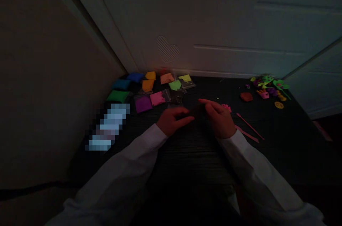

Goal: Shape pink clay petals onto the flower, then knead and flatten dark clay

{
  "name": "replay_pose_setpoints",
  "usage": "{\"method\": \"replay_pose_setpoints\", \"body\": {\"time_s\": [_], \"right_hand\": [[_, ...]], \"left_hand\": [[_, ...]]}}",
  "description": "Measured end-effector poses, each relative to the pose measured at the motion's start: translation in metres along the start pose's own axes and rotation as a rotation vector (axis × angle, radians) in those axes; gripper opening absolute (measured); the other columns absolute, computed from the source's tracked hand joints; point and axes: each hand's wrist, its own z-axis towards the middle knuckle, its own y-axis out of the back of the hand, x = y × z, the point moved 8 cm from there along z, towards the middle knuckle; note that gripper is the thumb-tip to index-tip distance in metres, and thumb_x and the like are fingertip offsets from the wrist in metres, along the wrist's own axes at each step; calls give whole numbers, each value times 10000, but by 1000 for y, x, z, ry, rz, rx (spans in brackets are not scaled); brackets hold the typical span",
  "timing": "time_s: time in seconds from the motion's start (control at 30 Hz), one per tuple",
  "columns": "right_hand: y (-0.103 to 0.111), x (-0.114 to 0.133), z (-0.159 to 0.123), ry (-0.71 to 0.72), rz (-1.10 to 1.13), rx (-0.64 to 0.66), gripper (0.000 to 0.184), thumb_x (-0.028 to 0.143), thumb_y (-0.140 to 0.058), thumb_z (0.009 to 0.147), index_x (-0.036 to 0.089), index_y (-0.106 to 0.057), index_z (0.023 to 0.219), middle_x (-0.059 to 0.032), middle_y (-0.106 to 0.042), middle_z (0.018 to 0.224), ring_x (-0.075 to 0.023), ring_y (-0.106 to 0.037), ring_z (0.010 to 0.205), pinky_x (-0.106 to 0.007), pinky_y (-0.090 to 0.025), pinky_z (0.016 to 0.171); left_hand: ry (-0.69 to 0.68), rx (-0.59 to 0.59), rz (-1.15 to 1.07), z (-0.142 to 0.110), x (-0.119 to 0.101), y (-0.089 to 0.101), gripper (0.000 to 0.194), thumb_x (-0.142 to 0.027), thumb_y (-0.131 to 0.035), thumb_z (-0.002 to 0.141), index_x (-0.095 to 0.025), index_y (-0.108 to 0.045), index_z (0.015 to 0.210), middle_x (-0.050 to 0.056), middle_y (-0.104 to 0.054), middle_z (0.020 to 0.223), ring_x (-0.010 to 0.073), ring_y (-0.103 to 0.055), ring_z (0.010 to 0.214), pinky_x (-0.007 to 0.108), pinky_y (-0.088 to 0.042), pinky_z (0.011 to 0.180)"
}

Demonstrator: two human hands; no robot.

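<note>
My left hand [175, 120] and my right hand [217, 117] meet over the middle of the dark table. Between their fingertips is a dark, flat piece [197, 112], pinched from both sides; in the dim light its kind cannot be made out. Just behind my right hand lies a small pink piece [226, 108], partly covered by it. Two slim pink modelling tools [249, 125] rest to the right of that wrist. Past my left hand are small bags of pink clay [158, 98] and purple clay [143, 104].
Blue, green and orange clay packets [119, 95] line the back left. A lit, blurred screen [109, 126] lies at the left. Small coloured clay figures [269, 89] and a reddish lump [246, 96] sit at the back right. A white panelled wall [227, 62] bounds the table [187, 158].
</note>
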Motion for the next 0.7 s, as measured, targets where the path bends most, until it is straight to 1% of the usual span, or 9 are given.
{"method": "replay_pose_setpoints", "body": {"time_s": [0.07, 0.2, 0.27, 0.4, 0.47, 0.57, 0.7], "right_hand": [[-3, -6, 0, -36, 38, 24, 272, 368, -568, 720, 263, -609, 967, 8, -629, 929, -143, -566, 829, -281, -440, 725], [-9, -8, -1, -91, 58, 68, 193, 331, -634, 661, 225, -644, 822, 12, -634, 781, -136, -568, 729, -264, -444, 664], [-9, -4, -1, -96, 51, 61, 144, 312, -638, 660, 213, -648, 763, 17, -617, 746, -123, -555, 707, -253, -432, 660], [-7, 1, -1, -74, 39, 19, 99, 281, -649, 648, 202, -644, 708, 23, -591, 755, -110, -533, 730, -235, -410, 688], [-7, -1, -2, -76, 46, 8, 105, 295, -643, 654, 202, -636, 703, 27, -579, 729, -104, -525, 699, -232, -408, 662], [-9, -8, -3, -98, 63, 18, 138, 321, -630, 666, 208, -628, 746, 27, -577, 716, -104, -521, 667, -237, -408, 632], [-13, -13, -4, -117, 67, 56, 185, 317, -649, 645, 208, -631, 793, 13, -599, 768, -123, -533, 711, -252, -410, 657]], "left_hand": [[3, 0, -12, 0, 1, -1, 195, -336, -561, 717, -147, -592, 753, -18, -591, 696, 99, -548, 628, 201, -430, 575], [1, 12, -8, -1, 0, -4, 173, -321, -574, 709, -150, -592, 734, -30, -582, 674, 88, -539, 619, 185, -422, 568], [2, 17, 3, -1, 0, -5, 164, -314, -574, 711, -152, -594, 731, -36, -576, 658, 80, -530, 603, 179, -417, 563], [1, 0, 29, -1, 0, -5, 171, -318, -582, 703, -148, -591, 717, -39, -566, 649, 76, -518, 598, 176, -410, 566], [-1, -13, 40, -1, 0, -4, 174, -320, -589, 695, -147, -589, 711, -40, -562, 648, 76, -515, 596, 176, -408, 566], [0, -18, 49, -1, 0, -4, 176, -323, -586, 696, -148, -593, 708, -40, -565, 637, 79, -516, 588, 180, -409, 563], [4, 1, 43, -1, -1, -6, 173, -318, -564, 716, -150, -602, 731, -30, -590, 660, 83, -534, 597, 179, -416, 556]]}}
